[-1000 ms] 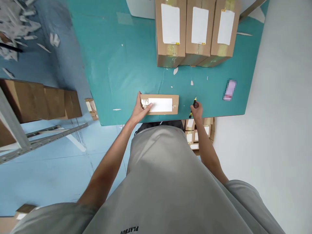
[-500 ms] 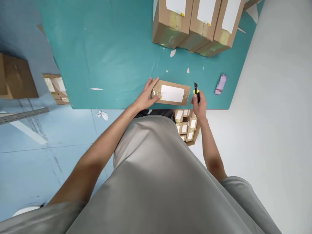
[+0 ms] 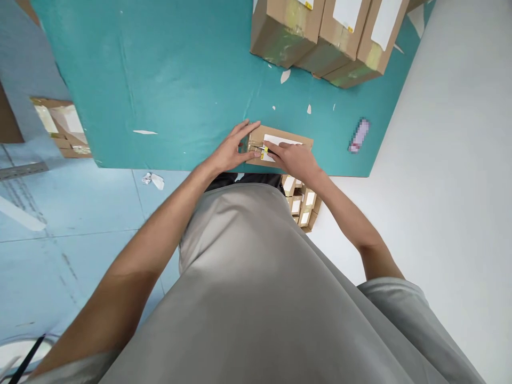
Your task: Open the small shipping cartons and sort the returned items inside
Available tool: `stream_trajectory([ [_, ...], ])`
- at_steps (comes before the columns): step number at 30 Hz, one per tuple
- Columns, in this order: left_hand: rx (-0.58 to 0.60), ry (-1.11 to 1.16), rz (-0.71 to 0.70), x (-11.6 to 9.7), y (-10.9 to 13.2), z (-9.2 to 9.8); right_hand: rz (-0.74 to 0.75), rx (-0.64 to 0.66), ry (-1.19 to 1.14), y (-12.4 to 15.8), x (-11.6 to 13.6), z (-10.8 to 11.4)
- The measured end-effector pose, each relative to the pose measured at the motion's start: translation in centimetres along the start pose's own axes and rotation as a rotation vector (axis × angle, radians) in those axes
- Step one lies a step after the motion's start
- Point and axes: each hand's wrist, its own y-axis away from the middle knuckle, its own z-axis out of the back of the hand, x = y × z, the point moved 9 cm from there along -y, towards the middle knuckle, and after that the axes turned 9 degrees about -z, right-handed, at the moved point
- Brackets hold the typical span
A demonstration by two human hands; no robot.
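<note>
A small cardboard box (image 3: 280,133) with a white label (image 3: 276,139) and clear tape lies at the near edge of the teal table. My left hand (image 3: 229,151) grips the box's left end, thumb on the near side and fingers toward the far corner. In my right hand (image 3: 296,159) is a black and yellow utility knife (image 3: 266,150). Its blade points left, over the taped left end of the box. The fingers of my right hand cover most of the knife handle and part of the label. Whether the blade has cut into the tape cannot be made out.
Three larger taped cartons (image 3: 316,45) stand side by side at the back right of the teal table (image 3: 168,96). A blurred pinkish object (image 3: 359,135) lies at the right. Paper scraps dot the tabletop. Below its edge is an open carton (image 3: 306,205) of small labelled boxes.
My right hand has moved left with the utility knife, from beside the box's right end to over its left end. My left hand stays at the box's left end. The view has shifted slightly.
</note>
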Motion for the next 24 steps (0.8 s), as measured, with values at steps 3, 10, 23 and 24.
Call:
stream_trajectory([
  [3,-0.005,0.006,-0.023,-0.2,-0.2,0.0,-0.012,0.003,0.008,0.0,-0.1,0.0],
  [10,0.017,-0.015,-0.023,-0.3,-0.4,-0.2,-0.025,0.002,0.038,-0.2,0.0,0.2],
  [23,0.001,0.024,-0.004,0.4,-0.8,0.1,-0.005,-0.023,0.087,-0.3,1.0,1.0],
  [24,-0.003,0.029,-0.001,0.4,-0.8,0.2,-0.018,-0.012,0.091,0.0,0.3,0.8],
])
